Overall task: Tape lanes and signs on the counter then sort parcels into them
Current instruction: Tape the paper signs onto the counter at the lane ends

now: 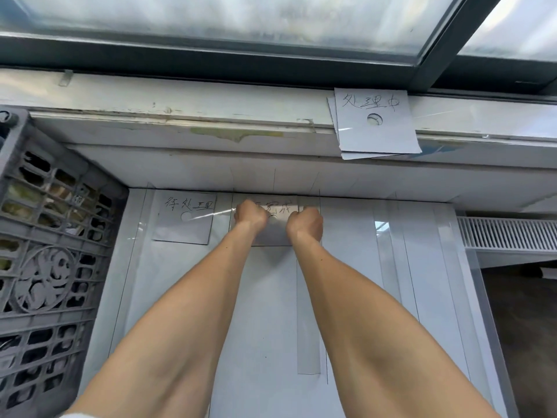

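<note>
Step in hand, as judged: fixing the middle sign (pixel 275 235) to the table (pixel 355 267) at its 12 o'clock end. Keep the sign square to the lane tape (pixel 308 312), then rub the fixing tape outward from centre so no bubbles remain. The left hand (pixel 250 217) and right hand (pixel 305 226) rest on the sign's upper corners, knuckles bent and fingertips hidden; whether they pinch tape or only press cannot be told. A taped sign (pixel 184 221) lies at 9 o'clock, and a spare sign (pixel 375 122) waits on the ledge at 1 o'clock.
</note>
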